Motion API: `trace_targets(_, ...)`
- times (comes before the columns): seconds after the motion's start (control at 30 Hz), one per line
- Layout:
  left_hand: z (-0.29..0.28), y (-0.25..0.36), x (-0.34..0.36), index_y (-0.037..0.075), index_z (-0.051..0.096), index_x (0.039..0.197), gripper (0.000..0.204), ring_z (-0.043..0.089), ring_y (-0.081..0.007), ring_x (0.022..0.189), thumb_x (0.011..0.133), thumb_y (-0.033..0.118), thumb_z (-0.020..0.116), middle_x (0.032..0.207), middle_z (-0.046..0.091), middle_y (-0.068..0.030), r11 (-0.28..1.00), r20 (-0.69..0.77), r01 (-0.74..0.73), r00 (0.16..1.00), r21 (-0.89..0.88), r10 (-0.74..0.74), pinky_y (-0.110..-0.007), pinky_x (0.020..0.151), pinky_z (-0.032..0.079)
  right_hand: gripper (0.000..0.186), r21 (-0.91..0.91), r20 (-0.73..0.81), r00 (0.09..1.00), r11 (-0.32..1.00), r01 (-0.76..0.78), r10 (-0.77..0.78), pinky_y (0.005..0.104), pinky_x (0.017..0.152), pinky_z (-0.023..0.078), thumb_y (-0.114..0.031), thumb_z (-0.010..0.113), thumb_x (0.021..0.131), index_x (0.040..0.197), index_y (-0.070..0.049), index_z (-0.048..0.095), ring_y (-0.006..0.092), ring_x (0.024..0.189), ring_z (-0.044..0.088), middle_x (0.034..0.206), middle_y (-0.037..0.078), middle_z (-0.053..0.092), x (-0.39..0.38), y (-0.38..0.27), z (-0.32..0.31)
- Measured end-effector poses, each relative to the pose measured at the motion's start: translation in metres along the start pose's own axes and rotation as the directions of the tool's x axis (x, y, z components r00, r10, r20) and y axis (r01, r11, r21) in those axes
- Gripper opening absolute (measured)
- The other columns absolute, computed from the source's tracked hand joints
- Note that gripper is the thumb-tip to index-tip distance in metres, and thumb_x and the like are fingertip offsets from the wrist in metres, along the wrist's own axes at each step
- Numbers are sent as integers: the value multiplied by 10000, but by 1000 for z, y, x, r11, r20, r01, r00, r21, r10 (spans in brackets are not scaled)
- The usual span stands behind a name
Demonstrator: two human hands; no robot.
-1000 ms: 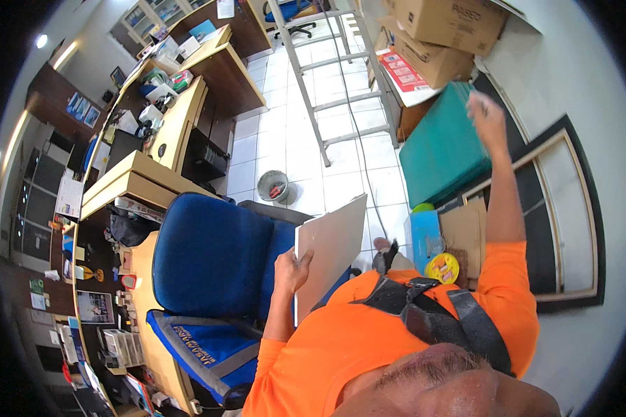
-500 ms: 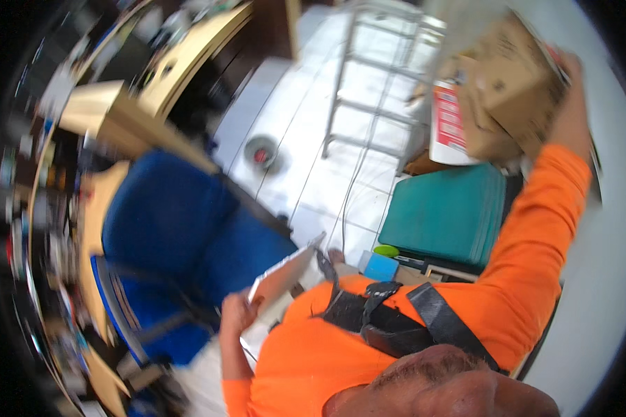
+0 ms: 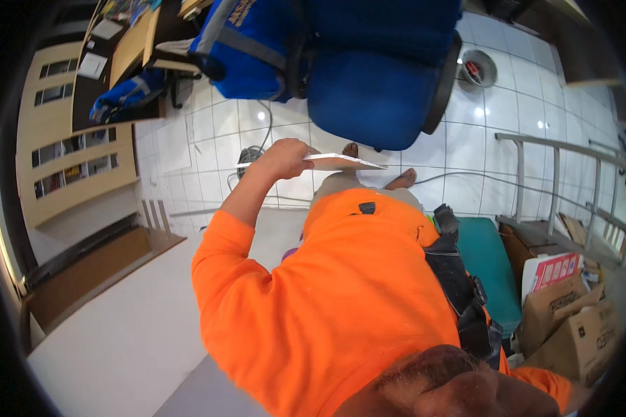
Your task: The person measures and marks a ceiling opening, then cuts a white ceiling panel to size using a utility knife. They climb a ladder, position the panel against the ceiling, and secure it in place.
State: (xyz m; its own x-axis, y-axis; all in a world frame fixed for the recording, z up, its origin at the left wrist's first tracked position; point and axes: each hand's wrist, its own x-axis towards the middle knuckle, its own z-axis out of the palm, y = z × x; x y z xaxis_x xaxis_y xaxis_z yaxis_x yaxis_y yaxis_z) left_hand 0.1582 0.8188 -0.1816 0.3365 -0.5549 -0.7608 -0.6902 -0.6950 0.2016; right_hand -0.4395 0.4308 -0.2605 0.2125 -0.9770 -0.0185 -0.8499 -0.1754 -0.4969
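My left hand (image 3: 284,160) is closed on one end of a thin flat board (image 3: 344,162), which has a white edge and a light brown face. I hold it nearly level in front of my waist, above the tiled floor. At the lower right rim my right sleeve (image 3: 541,383) and a bit of bare wrist show beside the brown cardboard boxes (image 3: 584,344). The hand at the end of that arm is lost in the dark rim.
A blue office chair (image 3: 372,97) stands ahead. To its right is a grey bucket (image 3: 478,68) with something red inside. A metal ladder (image 3: 556,181) and a green padded case or seat (image 3: 490,271) are at my right. A cable (image 3: 466,175) crosses the floor.
My body has turned left, so the chair now lies ahead. My right hand, at the cardboard boxes before, has left the view. The board stays in my left hand.
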Motion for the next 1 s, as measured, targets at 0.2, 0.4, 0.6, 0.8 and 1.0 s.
trace_targets(0.2, 23, -95, -24, 141, 738, 1252, 331, 655, -344, 1111, 932, 217, 698, 1122, 731, -171, 994, -30, 100, 994, -45, -102, -443, 982, 503, 385, -57, 98, 993, 997, -53, 58, 348, 624, 478, -329, 588, 973, 1094, 13, 718, 250, 770, 643, 917, 169, 681, 1, -24, 8)
trace_targets(0.4, 59, -219, -43, 140, 754, 1216, 328, 666, -342, 1081, 893, 189, 719, 1060, 740, -161, 984, -111, 62, 991, -166, -81, -453, 952, 516, 320, -154, 41, 991, 981, -120, 128, 318, 526, 476, -256, 602, 977, 1060, 30, 719, 211, 660, 648, 835, 145, 684, 45, -86, -9)
trace_targets(0.6, 98, -333, -90, 154, 729, 1255, 347, 678, -380, 999, 914, 217, 716, 1022, 739, -179, 899, -165, 157, 956, -409, -242, -480, 897, 524, 256, -129, 431, 899, 991, -18, 72, 288, 428, 474, -182, 616, 981, 1025, 48, 720, 172, 550, 653, 752, 120, 686, 79, -247, 135)
trace_targets(0.8, 120, -417, -149, 121, 707, 1275, 370, 673, -398, 1018, 926, 247, 712, 1031, 729, -219, 735, -181, 312, 843, -602, -507, -488, 900, 522, 186, 164, 890, 301, 857, 489, -342, 294, 481, 500, -97, 664, 950, 1032, 63, 711, 163, 552, 649, 776, 118, 699, -59, -511, 367)
trace_targets(1.0, 118, -486, -205, -11, 708, 1179, 438, 668, -426, 1042, 911, 335, 732, 1070, 716, -262, 438, -57, 456, 640, -775, -766, -493, 913, 524, 147, 559, 788, -143, 599, 574, -599, 321, 662, 524, -44, 720, 890, 1016, 30, 732, 166, 671, 655, 810, 143, 720, -224, -712, 473)
